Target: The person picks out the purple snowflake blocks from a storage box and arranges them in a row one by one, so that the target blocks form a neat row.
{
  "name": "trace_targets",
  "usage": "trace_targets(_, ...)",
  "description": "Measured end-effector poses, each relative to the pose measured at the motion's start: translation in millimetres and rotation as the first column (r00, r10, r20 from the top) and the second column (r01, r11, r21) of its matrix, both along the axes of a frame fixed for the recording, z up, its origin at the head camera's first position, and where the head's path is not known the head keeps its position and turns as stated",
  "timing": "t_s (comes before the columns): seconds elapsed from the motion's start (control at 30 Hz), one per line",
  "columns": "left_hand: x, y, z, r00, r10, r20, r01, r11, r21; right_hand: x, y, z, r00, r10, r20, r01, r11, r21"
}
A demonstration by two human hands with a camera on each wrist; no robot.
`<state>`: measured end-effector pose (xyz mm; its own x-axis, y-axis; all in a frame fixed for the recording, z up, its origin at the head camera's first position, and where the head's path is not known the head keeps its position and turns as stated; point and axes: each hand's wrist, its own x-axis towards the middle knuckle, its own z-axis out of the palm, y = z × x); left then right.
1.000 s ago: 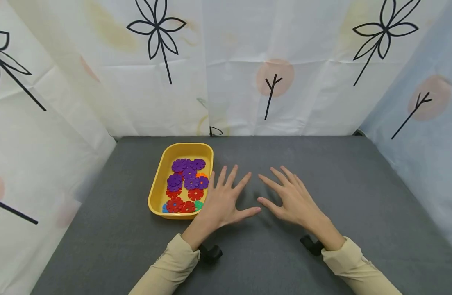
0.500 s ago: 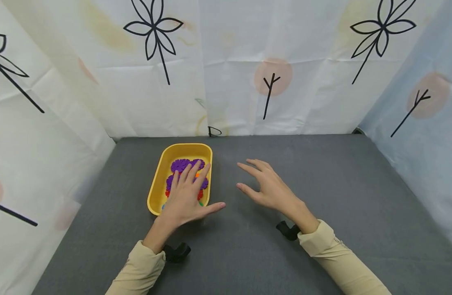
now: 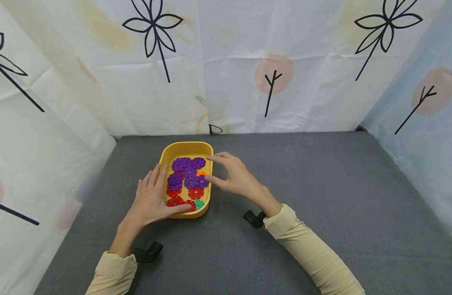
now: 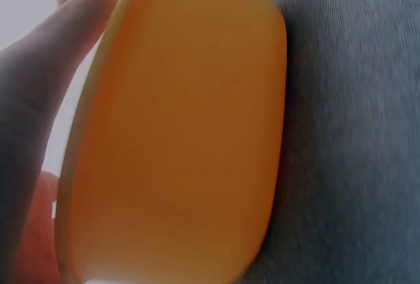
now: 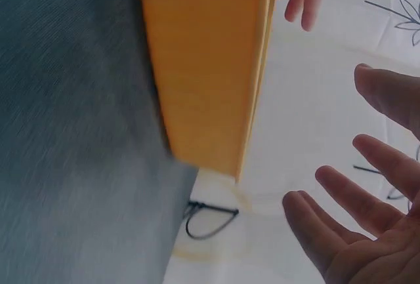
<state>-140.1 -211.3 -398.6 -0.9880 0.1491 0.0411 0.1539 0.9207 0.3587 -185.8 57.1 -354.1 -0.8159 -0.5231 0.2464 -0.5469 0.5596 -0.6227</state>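
Observation:
A yellow tray (image 3: pixel 181 149) lies on the table, holding flower-shaped plastic pieces: purple ones (image 3: pixel 189 172) toward the back, red ones (image 3: pixel 195 193), a green one (image 3: pixel 199 203) and a bit of orange. My left hand (image 3: pixel 149 203) is at the tray's left side, fingers extended along the rim and thumb reaching over the near end. In the left wrist view the tray's outer wall (image 4: pixel 177 126) fills the middle, close to the hand. At the right rim my right hand (image 3: pixel 237 176) hovers, fingers spread; the right wrist view shows its fingers (image 5: pixel 361 202) apart from the tray.
A grey cloth-covered table (image 3: pixel 321 184) extends right of the tray. White printed curtains (image 3: pixel 240 94) enclose its back and sides. Each wrist carries a black strap mount, the left one (image 3: pixel 148 252) near the front of the table.
Both hands have moved left. The left hand passed over the tray to its left side; the right hand came up to the right rim. The tray stays in place.

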Motion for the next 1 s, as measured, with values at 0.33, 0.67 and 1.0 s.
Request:
trace_targets(0.33, -0.4, -15.7, -3.2, 0.989, -0.025, 0.147, 0.014, 0.997, 0.073, -20.3, -54.4, -15.2, 0.987, 0.049, 0.154, -0.048, 0.999, -0.012)
trace_targets(0.67, 0.3, -18.9, 1.7, 0.976, -0.081, 0.200, 0.059, 0.991, 0.116, -36.1, -89.2, -32.0, 0.976, -0.001, 0.218, -0.014, 0.998, 0.066)
trace_targets(1.0, 0.0, -18.1, 0.6, 0.978, -0.095, 0.185, 0.071, 0.989, 0.133, -37.8, -93.1, -34.3, 0.971, -0.010, 0.240, -0.045, 0.974, 0.221)
